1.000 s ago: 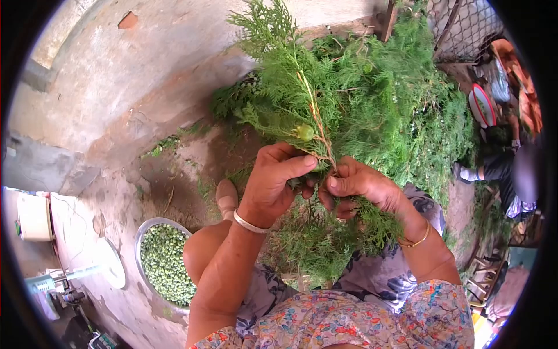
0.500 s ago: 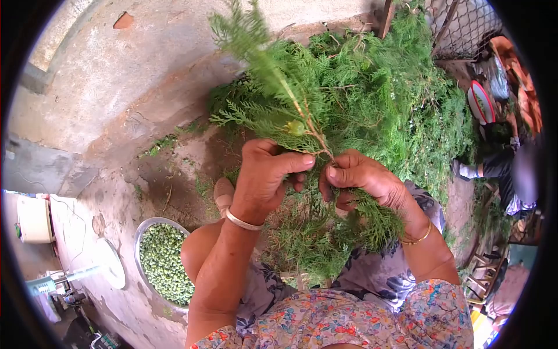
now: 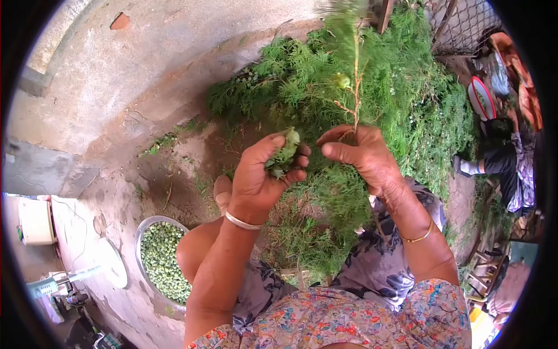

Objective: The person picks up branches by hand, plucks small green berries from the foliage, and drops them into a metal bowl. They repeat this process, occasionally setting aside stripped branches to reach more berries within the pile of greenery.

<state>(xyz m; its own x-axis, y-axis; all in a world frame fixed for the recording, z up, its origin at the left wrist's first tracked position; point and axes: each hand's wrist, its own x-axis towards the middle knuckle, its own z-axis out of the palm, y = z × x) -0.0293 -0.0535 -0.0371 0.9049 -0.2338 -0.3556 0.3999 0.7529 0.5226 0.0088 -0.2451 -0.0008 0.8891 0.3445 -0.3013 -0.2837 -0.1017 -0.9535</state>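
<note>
In my right hand (image 3: 372,157) is the lower stem of an evergreen branch (image 3: 357,70), which points up and away; its feathery tip is blurred. A pale green cone (image 3: 342,81) still hangs on it. My left hand (image 3: 256,180) is cupped around several green cones with leafy bits (image 3: 285,154), apart from the branch. More evergreen sprigs (image 3: 343,198) lie or hang below my right hand, over my lap. To the left, a metal basin (image 3: 138,244) holds a heap of small green cones (image 3: 165,262).
A large pile of evergreen branches (image 3: 418,110) fills the ground ahead and right, against a plastered wall (image 3: 145,64). A white fan (image 3: 110,262) stands at left. Another person's leg (image 3: 494,166) and a red-rimmed basin (image 3: 474,87) are at the right.
My hands have moved apart. The branch has swung right and upright in my right hand, and my left hand has come off it, turned up with green cones in it.
</note>
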